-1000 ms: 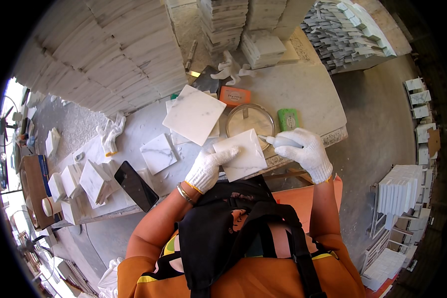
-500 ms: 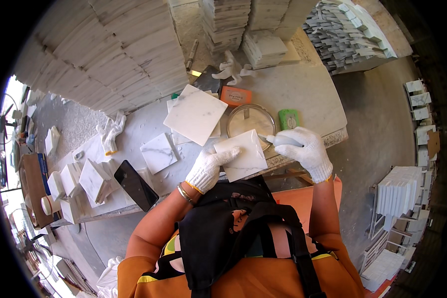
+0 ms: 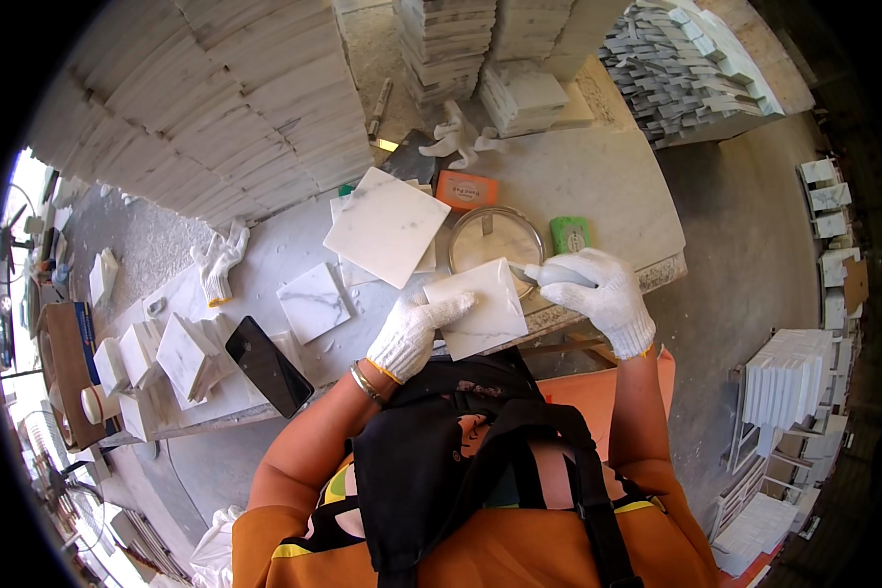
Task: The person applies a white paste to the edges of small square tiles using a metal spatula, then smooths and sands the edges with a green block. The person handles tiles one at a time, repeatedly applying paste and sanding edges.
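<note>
My left hand [image 3: 411, 333], in a white knit glove with its thumb on top, grips a square white marble tile [image 3: 490, 309] at its left edge. In my gloved right hand [image 3: 610, 306] is a grey tool [image 3: 561, 275] with a rounded body and a narrow tip. That tip points left at the tile's upper right edge; whether it touches cannot be made out. Just beyond the tile lies a round metal-rimmed dish [image 3: 453, 238], partly covered by it. A larger white tile [image 3: 387, 223] rests on other tiles to the left.
Orange [image 3: 467, 189] and green [image 3: 569, 234] blocks sit behind the dish. A dark phone [image 3: 268, 365] and several standing tiles [image 3: 188, 358] occupy the left. Spare gloves [image 3: 221, 263] lie there too. Tall tile stacks [image 3: 216, 98] rise at the back. The bench's right edge [image 3: 657, 272] borders the floor.
My right hand and the grey tool have shifted very slightly, the tool tilting a little. The left hand and its tile stay almost in place.
</note>
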The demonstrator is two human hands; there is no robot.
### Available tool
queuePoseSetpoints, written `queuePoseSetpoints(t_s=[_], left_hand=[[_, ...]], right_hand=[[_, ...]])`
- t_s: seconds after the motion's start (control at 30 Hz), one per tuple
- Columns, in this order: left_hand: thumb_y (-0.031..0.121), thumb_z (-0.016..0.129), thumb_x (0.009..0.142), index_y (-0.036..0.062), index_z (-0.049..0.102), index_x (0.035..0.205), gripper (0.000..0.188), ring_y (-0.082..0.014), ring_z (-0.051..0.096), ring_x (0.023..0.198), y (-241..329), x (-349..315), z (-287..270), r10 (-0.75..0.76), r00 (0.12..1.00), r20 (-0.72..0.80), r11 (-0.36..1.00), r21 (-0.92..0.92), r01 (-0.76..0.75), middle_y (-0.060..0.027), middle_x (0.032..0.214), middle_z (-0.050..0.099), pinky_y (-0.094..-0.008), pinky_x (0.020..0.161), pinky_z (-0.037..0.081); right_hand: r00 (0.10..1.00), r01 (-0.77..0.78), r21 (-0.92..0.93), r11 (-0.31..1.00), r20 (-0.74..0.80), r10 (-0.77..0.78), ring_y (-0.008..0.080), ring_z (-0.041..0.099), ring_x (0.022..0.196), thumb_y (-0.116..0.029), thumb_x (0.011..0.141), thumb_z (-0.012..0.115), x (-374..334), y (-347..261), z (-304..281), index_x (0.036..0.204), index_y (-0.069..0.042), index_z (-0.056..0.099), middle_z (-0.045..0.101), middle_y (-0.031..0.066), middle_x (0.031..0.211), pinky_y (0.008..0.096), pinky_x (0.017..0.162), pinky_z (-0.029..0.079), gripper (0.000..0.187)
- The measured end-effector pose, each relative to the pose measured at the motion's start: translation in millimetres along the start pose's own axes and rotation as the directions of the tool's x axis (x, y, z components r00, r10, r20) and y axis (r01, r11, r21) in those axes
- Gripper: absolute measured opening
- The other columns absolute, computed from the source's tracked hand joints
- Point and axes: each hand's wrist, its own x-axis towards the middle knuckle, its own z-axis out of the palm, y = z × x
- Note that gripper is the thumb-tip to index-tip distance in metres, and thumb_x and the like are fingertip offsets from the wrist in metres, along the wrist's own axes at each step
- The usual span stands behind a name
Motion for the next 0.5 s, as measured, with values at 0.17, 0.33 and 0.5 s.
queuePoseSetpoints(t_s=[0.17,0.33,0.5], left_hand=[[0.018,0.078,0.091,-0.0025,0.066,0.125,0.042,-0.0178,0.065,0.108,-1.6,0.7,-0.6,0.002,1.000,-0.011,1.000,0.006,-0.002,-0.0095,0.118,0.071,-0.0332,0.099,0.050],[0.016,0.076,0.092,-0.0036,0.063,0.131,0.045,-0.0171,0.066,0.106,1.3,-0.6,-0.2,-0.023,1.000,0.007,0.999,0.025,0.023,-0.0086,0.119,0.071,-0.0321,0.096,0.052],[0.018,0.075,0.093,-0.0028,0.063,0.131,0.045,-0.0166,0.066,0.107,-1.0,0.3,-2.3,-0.039,0.999,0.005,0.998,0.041,0.038,-0.0082,0.120,0.071,-0.0316,0.097,0.051]], right_hand=[[1.000,0.007,0.012,1.000,-0.006,-0.007,0.0183,0.065,0.087,-0.013,0.083,0.078,0.6,-1.6,-0.5,0.108,-0.002,0.079,0.074,0.0069,0.095,0.0317,0.083,0.050,0.027],[1.000,0.000,0.017,1.000,-0.005,0.000,0.0181,0.065,0.087,-0.012,0.083,0.078,2.3,-5.3,-0.8,0.107,-0.002,0.079,0.075,0.0071,0.096,0.0317,0.083,0.050,0.026],[1.000,0.018,0.006,1.000,-0.010,-0.018,0.0181,0.065,0.087,-0.011,0.082,0.079,1.9,0.6,-0.1,0.108,-0.002,0.079,0.075,0.0068,0.095,0.0317,0.083,0.050,0.027]])
